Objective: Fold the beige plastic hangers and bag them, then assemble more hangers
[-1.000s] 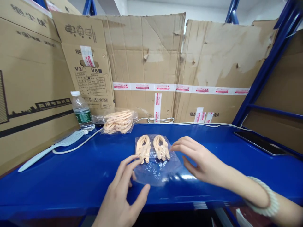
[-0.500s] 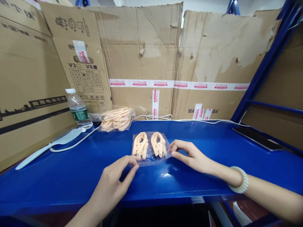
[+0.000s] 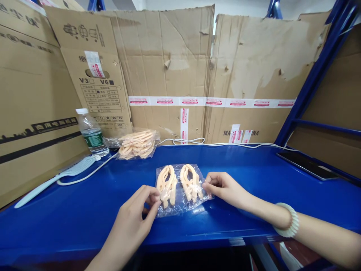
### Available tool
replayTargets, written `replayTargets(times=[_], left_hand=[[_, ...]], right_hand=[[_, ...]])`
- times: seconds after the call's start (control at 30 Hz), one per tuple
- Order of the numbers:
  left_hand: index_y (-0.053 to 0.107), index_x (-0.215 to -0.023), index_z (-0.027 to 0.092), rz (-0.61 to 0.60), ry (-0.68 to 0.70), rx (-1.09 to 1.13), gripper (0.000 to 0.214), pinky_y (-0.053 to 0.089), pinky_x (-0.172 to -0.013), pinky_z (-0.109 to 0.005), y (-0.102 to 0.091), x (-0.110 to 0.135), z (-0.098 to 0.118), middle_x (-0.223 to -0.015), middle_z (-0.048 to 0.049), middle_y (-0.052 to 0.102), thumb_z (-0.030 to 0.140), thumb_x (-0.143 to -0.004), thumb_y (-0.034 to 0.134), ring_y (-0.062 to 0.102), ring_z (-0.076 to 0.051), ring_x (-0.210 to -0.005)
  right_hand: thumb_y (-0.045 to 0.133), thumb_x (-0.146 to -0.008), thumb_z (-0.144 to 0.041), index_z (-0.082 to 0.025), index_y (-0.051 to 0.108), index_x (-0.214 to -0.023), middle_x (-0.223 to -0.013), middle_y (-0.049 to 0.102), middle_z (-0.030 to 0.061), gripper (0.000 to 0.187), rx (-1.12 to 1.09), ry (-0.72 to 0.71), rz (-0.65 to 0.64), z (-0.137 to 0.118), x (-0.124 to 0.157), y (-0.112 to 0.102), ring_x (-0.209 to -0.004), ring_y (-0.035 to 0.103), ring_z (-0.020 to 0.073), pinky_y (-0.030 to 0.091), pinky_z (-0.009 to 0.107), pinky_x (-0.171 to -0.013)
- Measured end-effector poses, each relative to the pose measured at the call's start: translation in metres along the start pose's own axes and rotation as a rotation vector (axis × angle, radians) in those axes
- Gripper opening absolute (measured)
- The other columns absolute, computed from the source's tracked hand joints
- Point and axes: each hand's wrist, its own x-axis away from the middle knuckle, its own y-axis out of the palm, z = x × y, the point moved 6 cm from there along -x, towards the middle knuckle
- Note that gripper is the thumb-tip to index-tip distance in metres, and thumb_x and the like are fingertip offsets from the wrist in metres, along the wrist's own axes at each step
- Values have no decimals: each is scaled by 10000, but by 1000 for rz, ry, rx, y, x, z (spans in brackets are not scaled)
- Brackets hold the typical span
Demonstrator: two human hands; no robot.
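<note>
A clear plastic bag (image 3: 176,210) lies on the blue table in front of me. Inside it, side by side, are two beige looped plastic pieces, a left one (image 3: 163,184) and a right one (image 3: 186,184), which look like folded clothes hangers. My left hand (image 3: 134,216) pinches the bag's left edge between thumb and fingers. At the opposite edge, my right hand (image 3: 227,190) is closed on the film with thumb and forefinger. A pale ribbed band (image 3: 288,220) circles my right wrist.
Farther back, a bagged pile of similar beige pieces (image 3: 138,145) sits beside a water bottle (image 3: 91,133). A pale blue hairbrush (image 3: 62,175) and a white cable (image 3: 87,177) lie at left. A dark phone-like slab (image 3: 306,165) rests at right. Cardboard panels (image 3: 169,75) wall the back.
The bag with the two beige pieces has come nearer to me and sits lower in view. The right hand's fingers have closed on its edge; the left hand's grip is tighter.
</note>
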Motion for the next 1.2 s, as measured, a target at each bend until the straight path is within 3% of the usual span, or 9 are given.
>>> replayTargets(times=[0.17,0.27,0.4,0.5,0.6,0.8,0.97,1.2], left_hand=[[526,-1025,228,-25,73,-134,129,531,-541,-203,7,3,0,-887,-20,556,255,-936,437,597,-121,-635],[542,-961,224,-48,123,-258,139,541,-609,-265,8,5,3,-1031,-60,558,242,-948,405,621,-157,-741],[565,-860,209,-30,221,-367,191,548,-708,-346,6,8,8,-1065,-87,579,235,-953,400,621,-235,-931],[595,-885,206,-40,306,-392,195,553,-732,-360,3,9,11,-1014,-77,627,222,-953,413,629,-236,-925],[619,-920,211,-51,386,-417,193,553,-797,-402,0,13,13,-1012,-65,670,215,-951,429,633,-250,-972],[649,-1073,203,-55,463,-498,220,539,-899,-428,-5,26,11,-1213,-95,633,234,-949,470,563,-277,-1163],[612,-1215,216,-77,481,-584,304,539,-924,-415,-7,34,8,-1258,-75,626,310,-960,474,515,-279,-1238],[579,-1279,197,-77,552,-676,360,529,-931,-425,-10,41,9,-1249,-83,642,318,-959,467,572,-282,-1175]], right_hand=[[610,-810,-336,-170,542,-777,-586,636,8,182,14,13,-15,4,1,2,-542,579,139,416,250,-557],[602,-812,-262,-194,499,-885,-567,623,-32,143,64,-2,18,2,2,1,-534,594,142,419,239,-543],[582,-830,-179,-224,444,-971,-577,591,-77,203,203,-103,78,-1,4,-1,-507,551,121,398,222,-527],[562,-861,-144,-208,539,-864,-631,612,-41,68,374,-218,59,-3,6,2,-546,536,114,397,227,-562],[549,-890,-128,-189,636,-748,-692,647,11,177,578,-323,37,-7,9,5,-667,554,146,420,257,-653],[513,-822,3,-162,693,-786,-787,642,66,247,1012,-322,-68,-21,16,12,-753,558,185,426,283,-650],[634,-755,-71,-143,701,-805,-839,652,96,110,1417,-412,-117,-32,23,28,-819,596,262,411,340,-594],[699,-748,-122,-134,707,-809,-788,659,75,63,1553,-459,-186,-34,25,39,-767,618,243,402,338,-557]])
